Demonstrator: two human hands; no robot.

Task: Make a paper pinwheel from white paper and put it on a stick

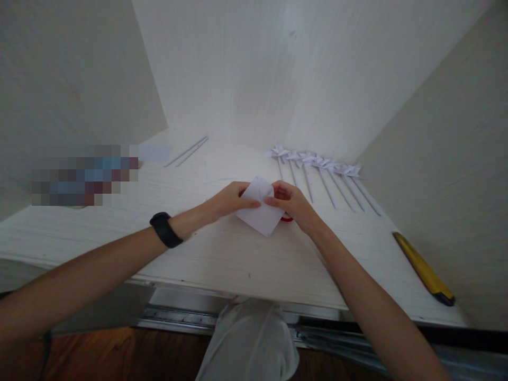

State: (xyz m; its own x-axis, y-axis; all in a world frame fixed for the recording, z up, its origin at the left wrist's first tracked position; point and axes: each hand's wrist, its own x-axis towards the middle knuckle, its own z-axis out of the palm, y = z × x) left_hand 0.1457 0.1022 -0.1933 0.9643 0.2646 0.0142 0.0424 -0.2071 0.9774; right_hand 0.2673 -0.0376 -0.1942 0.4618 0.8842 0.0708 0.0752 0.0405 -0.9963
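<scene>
A white square of paper, turned so one corner points at me, is held above the white tabletop. My left hand pinches its left side, thumb on top near the middle. From the right, my right hand grips the same sheet, its thumb tip close to the left one. Faint lines mark the upper part of the paper. Just beneath my right hand shows a red curved edge, perhaps a scissors handle; the rest of it is hidden.
Several white paper pinwheels on sticks lie in a row at the back right. Two thin sticks and a pale paper sheet rest at the back left. A yellow tool with a black end lies along the right wall.
</scene>
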